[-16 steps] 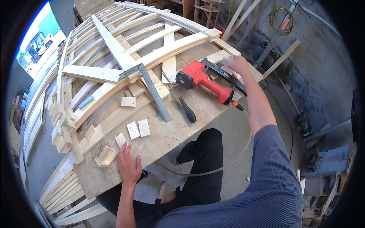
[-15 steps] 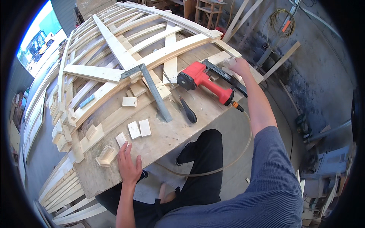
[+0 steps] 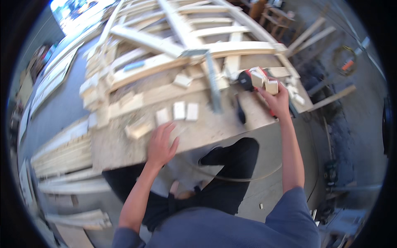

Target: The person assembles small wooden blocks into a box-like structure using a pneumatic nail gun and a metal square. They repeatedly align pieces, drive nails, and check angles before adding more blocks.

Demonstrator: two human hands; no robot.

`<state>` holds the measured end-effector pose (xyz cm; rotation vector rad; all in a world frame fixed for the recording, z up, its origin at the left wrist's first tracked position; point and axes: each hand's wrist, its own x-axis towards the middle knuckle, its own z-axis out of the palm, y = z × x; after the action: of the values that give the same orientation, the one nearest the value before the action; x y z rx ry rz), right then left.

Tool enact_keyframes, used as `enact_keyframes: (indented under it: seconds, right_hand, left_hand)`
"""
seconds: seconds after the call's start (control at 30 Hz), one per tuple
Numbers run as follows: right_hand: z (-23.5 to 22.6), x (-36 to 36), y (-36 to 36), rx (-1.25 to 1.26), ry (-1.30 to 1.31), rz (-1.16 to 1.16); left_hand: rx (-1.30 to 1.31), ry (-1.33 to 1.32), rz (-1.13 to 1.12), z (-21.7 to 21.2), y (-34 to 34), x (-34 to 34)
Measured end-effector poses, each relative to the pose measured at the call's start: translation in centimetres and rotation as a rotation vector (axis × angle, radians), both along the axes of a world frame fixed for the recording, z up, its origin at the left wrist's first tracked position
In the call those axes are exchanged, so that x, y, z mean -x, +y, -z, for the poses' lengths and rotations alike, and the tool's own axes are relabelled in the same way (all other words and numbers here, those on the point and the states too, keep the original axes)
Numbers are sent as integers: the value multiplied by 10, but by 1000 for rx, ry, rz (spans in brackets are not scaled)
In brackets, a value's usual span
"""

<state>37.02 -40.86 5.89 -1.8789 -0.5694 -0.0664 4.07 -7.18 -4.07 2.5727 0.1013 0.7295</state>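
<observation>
My right hand (image 3: pixel 278 101) is closed round a few small wooden blocks (image 3: pixel 271 87), lifted over the table's right side. Behind them a red nail gun (image 3: pixel 245 80) is mostly hidden by the hand and blocks. My left hand (image 3: pixel 161 144) lies with its fingers apart at the table's near edge, fingertips at the lower end of a small wooden block (image 3: pixel 162 116). Two similar blocks, a middle one (image 3: pixel 179 110) and a right one (image 3: pixel 192 112), lie beside it. Left of these is an angled wooden piece (image 3: pixel 138 129). The picture is smeared by motion.
A large curved wooden frame (image 3: pixel 231 48) spans the far side of the worktable (image 3: pixel 198 134). A metal square (image 3: pixel 214 87) leans off it toward me. A dark-handled screwdriver (image 3: pixel 240 110) lies right of it. More small blocks (image 3: pixel 296 96) sit at the right end. An air hose (image 3: pixel 231 179) hangs below.
My right hand has come leftward from the table's far right end, now with wooden blocks in it, over the nail gun. The view has shifted; my left hand stays by the same block.
</observation>
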Motion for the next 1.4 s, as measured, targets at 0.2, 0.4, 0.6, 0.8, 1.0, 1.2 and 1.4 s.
enact_keyframes:
  seconds: [0.2,0.4,0.6,0.8,1.0,1.2,1.4]
  right_hand:
    - [73,196,143,-103,239,-281]
    - [87,243,198,-119,340,-412]
    - [86,230,186,-109,419,-367]
    - [84,195,176,153,203,-203]
    - [79,172,170,260,209,-48]
    - [46,209,180,275,-546,-41]
    - [54,254,221,-96,361,-578]
  left_hand:
    - [690,-144,57,-7,-5,7]
    - [991,-189,-82,2,3,32]
    - [882,-268,-7,2,12,52]
    - [812,-272,9,-4,20,57]
    - [762,-208,-64,0,22,56]
    - [960,-168,-108,7,25,64]
    - [1308,-260,-61,-15,24,62]
